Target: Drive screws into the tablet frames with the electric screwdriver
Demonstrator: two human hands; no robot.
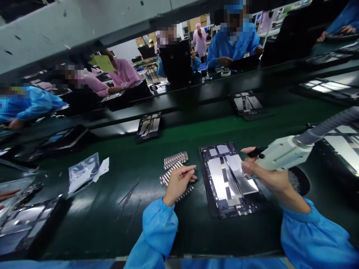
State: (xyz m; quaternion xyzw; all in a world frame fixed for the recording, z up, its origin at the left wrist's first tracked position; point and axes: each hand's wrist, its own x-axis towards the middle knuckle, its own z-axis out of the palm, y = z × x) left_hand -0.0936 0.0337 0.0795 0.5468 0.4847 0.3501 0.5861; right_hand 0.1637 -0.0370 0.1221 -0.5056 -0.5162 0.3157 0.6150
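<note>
Between the 2 hands, an open tablet (217, 173) is lying on the green surface (103, 235), near the right hand (272, 181). That hand is wrapping round a pale tool (283, 154), with a grey hose (331, 125) running off beyond its far side. The left hand (178, 182) is partly covering some strips (175, 159), its thumb and fingertips pressing together; whether they are pinching a part, I cannot tell. Left of this hand, thin tools (129, 193) are lying near and a bag (84, 172) is resting farther off.
</note>
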